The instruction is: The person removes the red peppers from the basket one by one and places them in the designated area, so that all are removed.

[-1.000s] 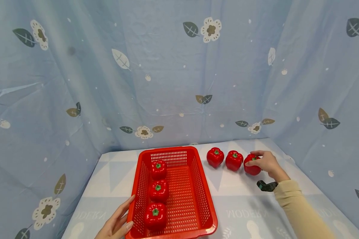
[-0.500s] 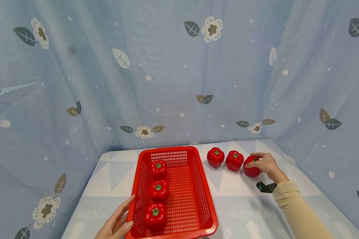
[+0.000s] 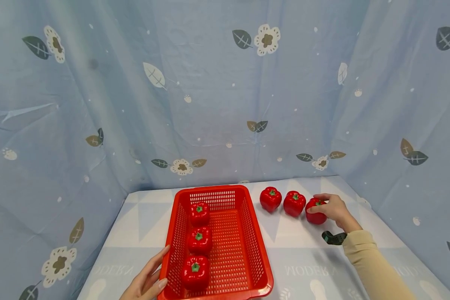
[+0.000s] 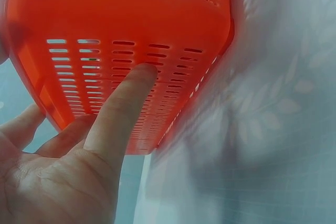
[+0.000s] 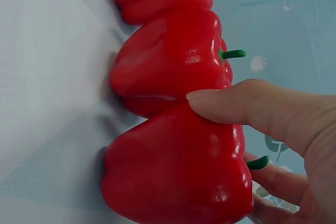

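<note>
Flower-printed fabric (image 3: 217, 104) backs the patterned worktop (image 3: 135, 233); the right hand (image 3: 335, 209) grips a red bell pepper (image 3: 316, 218) at four o'clock, the left hand (image 3: 144, 277), spread, touches the basket (image 3: 230, 246) on its eight o'clock side.

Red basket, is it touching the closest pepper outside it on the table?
Apart: the head view shows a narrow strip of table between the basket and that pepper.
</note>
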A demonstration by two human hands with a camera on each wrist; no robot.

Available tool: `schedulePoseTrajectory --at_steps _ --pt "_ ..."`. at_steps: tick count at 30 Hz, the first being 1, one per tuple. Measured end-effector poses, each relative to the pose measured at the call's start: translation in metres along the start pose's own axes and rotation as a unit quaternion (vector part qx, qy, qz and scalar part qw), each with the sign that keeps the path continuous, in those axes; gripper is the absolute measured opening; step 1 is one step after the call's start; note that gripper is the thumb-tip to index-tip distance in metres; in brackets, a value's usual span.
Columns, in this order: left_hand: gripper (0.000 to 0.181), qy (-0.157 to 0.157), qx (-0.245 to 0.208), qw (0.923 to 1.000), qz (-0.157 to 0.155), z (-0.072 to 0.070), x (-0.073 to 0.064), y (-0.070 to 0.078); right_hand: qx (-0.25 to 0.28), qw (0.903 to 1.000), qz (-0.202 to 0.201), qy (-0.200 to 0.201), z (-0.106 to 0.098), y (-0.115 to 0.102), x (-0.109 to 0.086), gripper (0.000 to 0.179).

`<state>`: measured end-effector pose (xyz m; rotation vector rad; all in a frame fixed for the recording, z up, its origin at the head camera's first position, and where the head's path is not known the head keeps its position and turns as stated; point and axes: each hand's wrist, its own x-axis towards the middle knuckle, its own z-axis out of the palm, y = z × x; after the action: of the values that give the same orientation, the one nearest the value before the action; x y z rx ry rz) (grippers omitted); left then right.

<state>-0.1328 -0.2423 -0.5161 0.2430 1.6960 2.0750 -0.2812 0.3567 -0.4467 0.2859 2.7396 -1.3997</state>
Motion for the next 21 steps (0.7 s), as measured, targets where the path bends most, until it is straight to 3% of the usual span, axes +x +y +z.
schedulePoseTrajectory --at_steps 10,21 --pt "0.085 0.017 0.009 0.9998 -0.003 0.0015 0.0004 0.0005 -0.015 0.9998 -0.007 0.006 -0.0002 -0.0010 0.0004 0.076" --pt "0.082 -0.013 -0.004 0.9999 -0.005 -0.0025 0.0004 0.0007 -0.029 0.9992 -0.027 0.001 -0.0011 0.0059 0.0019 0.080"
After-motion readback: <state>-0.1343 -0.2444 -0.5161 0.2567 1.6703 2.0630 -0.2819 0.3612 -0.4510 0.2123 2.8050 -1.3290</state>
